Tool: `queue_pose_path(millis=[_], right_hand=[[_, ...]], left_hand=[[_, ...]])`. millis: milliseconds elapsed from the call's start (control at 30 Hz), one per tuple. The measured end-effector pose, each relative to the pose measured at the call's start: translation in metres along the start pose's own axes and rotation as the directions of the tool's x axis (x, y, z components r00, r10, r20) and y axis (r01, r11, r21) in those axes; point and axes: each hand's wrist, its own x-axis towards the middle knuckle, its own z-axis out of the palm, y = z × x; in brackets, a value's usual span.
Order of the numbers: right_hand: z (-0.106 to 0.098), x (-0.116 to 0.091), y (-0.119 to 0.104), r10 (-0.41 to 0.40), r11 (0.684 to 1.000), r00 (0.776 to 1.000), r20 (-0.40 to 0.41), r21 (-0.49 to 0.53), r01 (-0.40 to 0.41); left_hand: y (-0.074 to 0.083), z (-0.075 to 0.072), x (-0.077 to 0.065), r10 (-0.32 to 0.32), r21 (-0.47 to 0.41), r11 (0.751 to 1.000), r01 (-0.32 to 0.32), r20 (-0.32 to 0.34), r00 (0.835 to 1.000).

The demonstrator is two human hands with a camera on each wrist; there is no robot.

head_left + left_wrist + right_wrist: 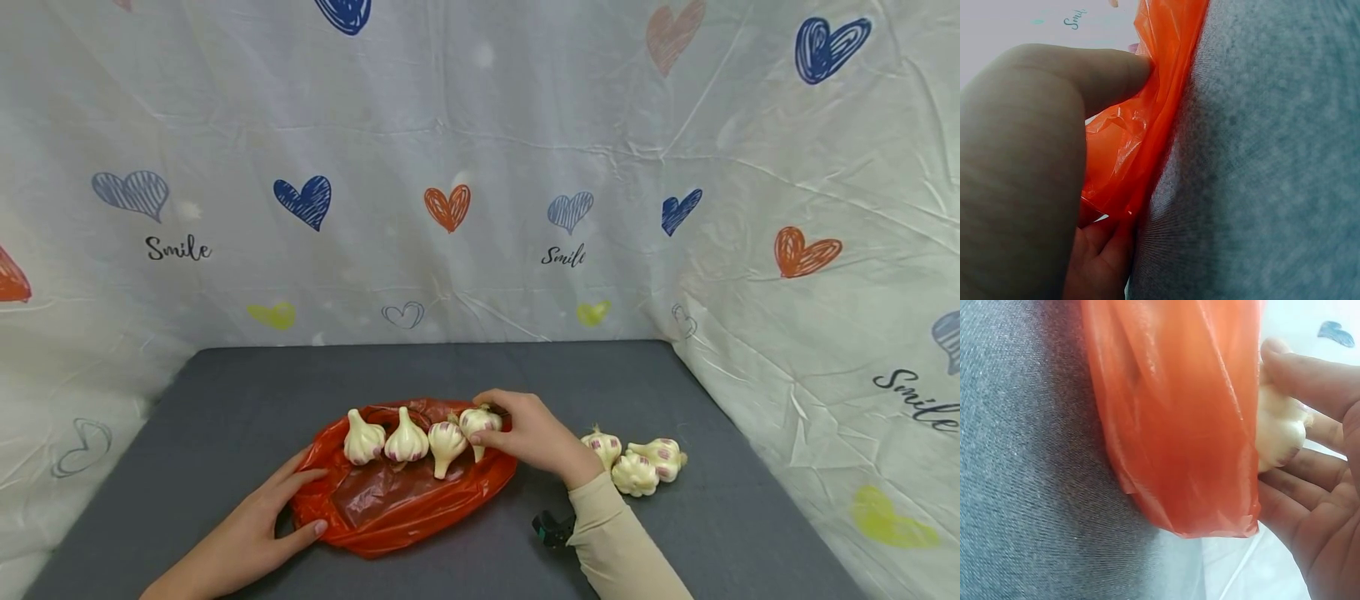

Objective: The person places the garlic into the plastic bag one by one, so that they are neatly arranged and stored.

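Note:
An orange-red plastic bag [420, 521] lies with its mouth spread on the dark table. At its left side my left hand [258, 525] holds the bag's edge between thumb and fingers; the left wrist view shows the thumb [1116, 72] pressed against the film. My right hand [536, 433] grips a garlic bulb [480, 427] over the bag's right end, thumb on the near side, fingers behind. In the right wrist view, the bag's wall partly hides this bulb [1280, 428]. Left of it, three more garlic bulbs [407, 442] stand in a row in the bag.
Several loose garlic bulbs [636, 473] cluster on the table right of the bag, partly behind my right forearm. A small black device [551, 529] shows by the right sleeve. A white curtain [480, 275] printed with hearts hangs behind the table [600, 367] and along its sides.

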Motion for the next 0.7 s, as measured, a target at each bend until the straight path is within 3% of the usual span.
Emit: queue_pose_path(millis=[700], right_hand=[[0.013,0.003,0.004,-0.010,1.000,0.999,0.040,-0.011,0.010]], left_hand=[[-0.003,0.003,0.001,-0.011,-0.016,1.000,0.011,0.009,1.000]])
